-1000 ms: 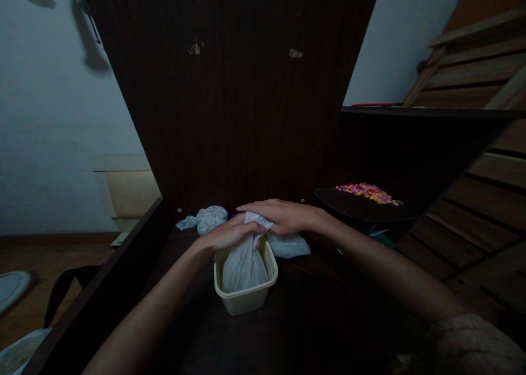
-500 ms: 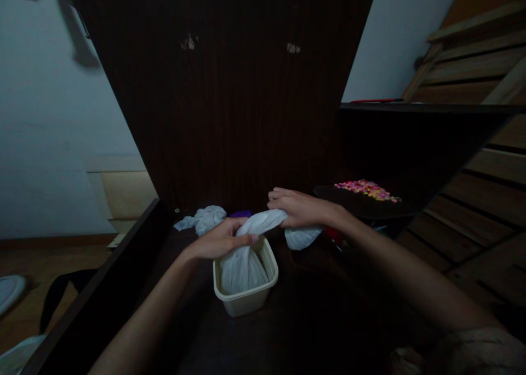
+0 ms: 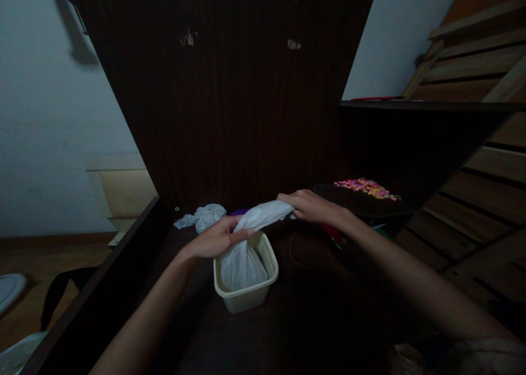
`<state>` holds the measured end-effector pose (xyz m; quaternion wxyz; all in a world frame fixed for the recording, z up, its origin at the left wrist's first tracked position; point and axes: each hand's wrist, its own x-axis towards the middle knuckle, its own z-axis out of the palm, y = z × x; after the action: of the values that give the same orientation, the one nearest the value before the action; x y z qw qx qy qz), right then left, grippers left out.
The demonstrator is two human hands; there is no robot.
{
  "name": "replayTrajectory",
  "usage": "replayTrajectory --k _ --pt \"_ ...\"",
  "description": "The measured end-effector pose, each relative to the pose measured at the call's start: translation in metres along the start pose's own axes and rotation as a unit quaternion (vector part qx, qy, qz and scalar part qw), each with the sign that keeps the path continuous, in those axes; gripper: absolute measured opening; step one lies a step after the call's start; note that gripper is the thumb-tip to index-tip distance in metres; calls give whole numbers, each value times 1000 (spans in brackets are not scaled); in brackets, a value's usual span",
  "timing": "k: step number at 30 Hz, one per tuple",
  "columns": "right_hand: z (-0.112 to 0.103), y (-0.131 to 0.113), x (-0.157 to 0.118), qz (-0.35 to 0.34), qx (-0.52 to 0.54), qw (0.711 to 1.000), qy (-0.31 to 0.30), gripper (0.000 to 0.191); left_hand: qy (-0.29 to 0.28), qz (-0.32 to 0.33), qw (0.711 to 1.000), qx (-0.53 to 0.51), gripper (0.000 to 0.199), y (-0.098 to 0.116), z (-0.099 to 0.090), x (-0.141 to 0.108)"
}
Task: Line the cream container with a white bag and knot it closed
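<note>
White bag (image 3: pixel 243 271), thin and plastic-looking: its full part sits down inside the cream container (image 3: pixel 249 303), its neck drawn out over the far rim and off to the right. Contents hidden, can't tell. Left hand (image 3: pixel 217 237) closed round the neck just above the container, thumb laid across; fingers behind mostly out of sight. Right hand (image 3: pixel 310 205) has the loose end, fingers curled tight on it, exact fingertip placement unclear from my feed. Stretch between the hands looks gathered and fairly taut.

To do this well, I'd want the left hold snug and low on the neck, and the right pulling along the stretch rather than up; otherwise the bag could lift or drag the container, which neither hand seems to steady. Gentle tension, I'd say: thin film may tear.

Outward: crumpled white bag (image 3: pixel 209 217) beyond the left hand, purple item (image 3: pixel 239 212) beside it, dark tabletop (image 3: pixel 250 345) under everything.
</note>
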<state>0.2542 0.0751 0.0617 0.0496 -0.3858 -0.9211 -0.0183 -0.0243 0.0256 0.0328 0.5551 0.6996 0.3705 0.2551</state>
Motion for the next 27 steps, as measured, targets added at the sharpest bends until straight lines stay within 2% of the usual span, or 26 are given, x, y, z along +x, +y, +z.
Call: replayTrajectory --k 2,5,8,10,12,16,18,20,23,27 --pt "3 0 0 24 -46 999 -1 27 -5 7 1000 8 31 -1 -1 0" --pt "9 1 -1 39 -62 997 5 22 -8 11 1000 4 33 -4 -2 1" --pt "14 1 -2 32 -57 998 14 13 -14 20 1000 -11 36 -5 -4 1" --pt "17 0 -1 20 -51 998 21 16 -11 33 999 -4 35 -5 -4 1" --pt "18 -4 2 1 -23 999 35 33 -1 47 999 20 31 -4 -3 2" --pt "21 -24 8 -59 115 989 74 90 12 78 994 71 27 0 2 6" --pt "22 -36 12 -93 166 977 97 98 16 88 992 89 28 1 4 8" --pt "21 -47 15 -118 197 967 111 93 21 101 989 109 28 2 6 8" --pt "15 -56 21 -122 236 960 89 79 49 121 983 131 28 1 7 5" --pt "6 -57 27 -132 288 947 58 63 72 148 982 91 43 -7 5 -2"
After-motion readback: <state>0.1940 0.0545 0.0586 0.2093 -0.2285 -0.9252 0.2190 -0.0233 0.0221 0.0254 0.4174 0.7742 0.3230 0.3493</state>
